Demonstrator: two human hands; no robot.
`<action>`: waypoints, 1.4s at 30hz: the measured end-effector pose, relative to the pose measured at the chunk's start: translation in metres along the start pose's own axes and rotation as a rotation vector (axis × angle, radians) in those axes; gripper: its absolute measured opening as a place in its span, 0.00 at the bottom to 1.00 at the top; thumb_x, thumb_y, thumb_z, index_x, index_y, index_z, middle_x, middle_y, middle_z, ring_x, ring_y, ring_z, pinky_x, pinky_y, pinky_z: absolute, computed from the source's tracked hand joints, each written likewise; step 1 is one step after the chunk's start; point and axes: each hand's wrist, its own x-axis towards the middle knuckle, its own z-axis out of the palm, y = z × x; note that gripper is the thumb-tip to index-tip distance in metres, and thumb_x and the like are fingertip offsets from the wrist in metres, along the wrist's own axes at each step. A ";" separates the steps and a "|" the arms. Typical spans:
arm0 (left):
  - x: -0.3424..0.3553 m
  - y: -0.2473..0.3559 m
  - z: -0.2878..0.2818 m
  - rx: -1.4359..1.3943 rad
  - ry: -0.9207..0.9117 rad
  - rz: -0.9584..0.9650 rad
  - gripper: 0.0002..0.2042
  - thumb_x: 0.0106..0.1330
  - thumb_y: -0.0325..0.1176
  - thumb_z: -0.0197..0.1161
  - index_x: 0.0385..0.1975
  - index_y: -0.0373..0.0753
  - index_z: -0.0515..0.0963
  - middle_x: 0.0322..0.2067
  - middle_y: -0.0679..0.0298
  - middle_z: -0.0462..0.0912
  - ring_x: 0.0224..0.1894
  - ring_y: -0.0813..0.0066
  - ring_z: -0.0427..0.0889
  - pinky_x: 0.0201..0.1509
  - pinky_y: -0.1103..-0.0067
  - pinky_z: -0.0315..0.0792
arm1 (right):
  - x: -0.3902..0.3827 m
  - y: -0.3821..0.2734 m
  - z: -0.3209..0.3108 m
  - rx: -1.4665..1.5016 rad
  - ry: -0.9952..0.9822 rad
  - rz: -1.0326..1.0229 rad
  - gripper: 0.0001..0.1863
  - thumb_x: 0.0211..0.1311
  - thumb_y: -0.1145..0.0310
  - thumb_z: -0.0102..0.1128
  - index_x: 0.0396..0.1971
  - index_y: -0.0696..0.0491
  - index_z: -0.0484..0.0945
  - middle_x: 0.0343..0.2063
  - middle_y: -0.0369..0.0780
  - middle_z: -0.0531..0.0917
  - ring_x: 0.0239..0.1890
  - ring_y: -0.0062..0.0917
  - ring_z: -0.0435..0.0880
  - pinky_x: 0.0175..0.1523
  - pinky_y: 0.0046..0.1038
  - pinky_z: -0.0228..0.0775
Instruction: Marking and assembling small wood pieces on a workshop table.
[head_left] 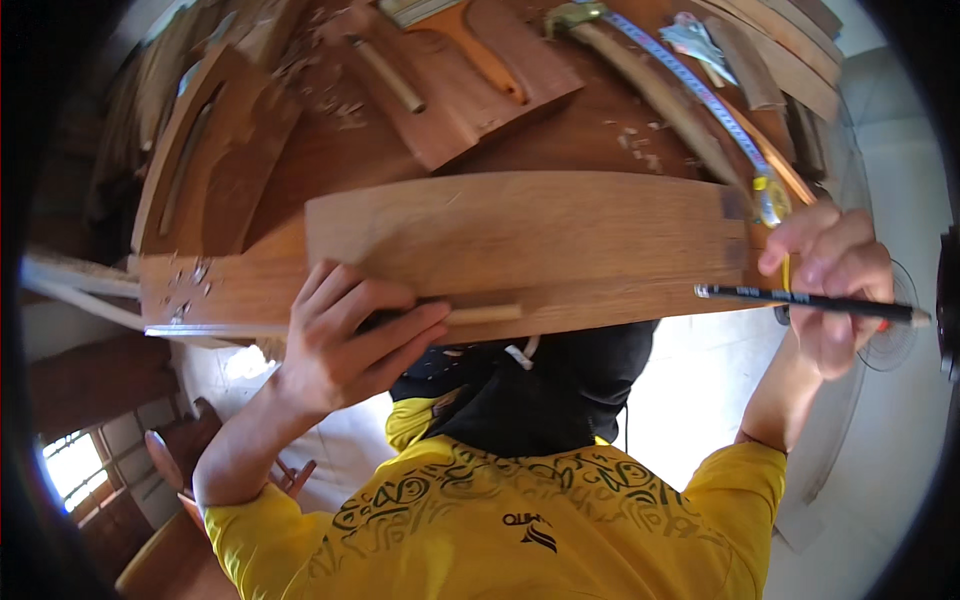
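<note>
A wide wooden board (530, 225) with slightly curved edges lies across the workbench in front of me. My left hand (350, 325) rests over its near left part, fingers closed around a thin light-coloured wooden stick (487, 313). One end of the stick sticks out to the right; the rest is hidden under the fingers. Beyond the board's right end, my right hand (835, 285) grips a black pencil (755, 296). The pencil's bare-wood tip points right, and its other end hangs over the board's near right corner.
A tape measure (770, 200) with its blade drawn out lies beside a wooden-handled hammer (650, 80). Farther back, an orange-handled brush (480, 60) and a wooden rod (388, 75) lie on another plank (450, 130). A slotted wooden piece (225, 165) stands at the left, near scattered shavings.
</note>
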 end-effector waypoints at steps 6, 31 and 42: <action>0.004 -0.003 0.002 -0.060 0.002 0.026 0.14 0.51 0.29 0.83 0.39 0.42 0.93 0.33 0.67 0.81 0.33 0.68 0.77 0.37 0.72 0.71 | -0.008 -0.005 0.092 0.328 0.134 0.249 0.14 0.75 0.67 0.59 0.51 0.60 0.71 0.25 0.43 0.80 0.19 0.27 0.82 0.22 0.25 0.75; 0.014 0.008 -0.007 -0.056 -0.068 -0.036 0.08 0.62 0.29 0.78 0.40 0.42 0.93 0.36 0.65 0.88 0.37 0.70 0.85 0.43 0.72 0.79 | -0.003 0.023 0.177 -0.474 -0.008 0.225 0.19 0.53 0.82 0.73 0.46 0.51 0.84 0.35 0.40 0.86 0.42 0.35 0.88 0.50 0.33 0.79; 0.044 -0.015 -0.063 -0.286 -0.327 0.008 0.12 0.77 0.29 0.59 0.49 0.29 0.87 0.41 0.52 0.88 0.45 0.66 0.86 0.51 0.72 0.78 | -0.005 0.027 0.183 -0.299 0.027 0.289 0.16 0.55 0.85 0.69 0.45 0.57 0.83 0.36 0.39 0.92 0.45 0.29 0.91 0.52 0.30 0.81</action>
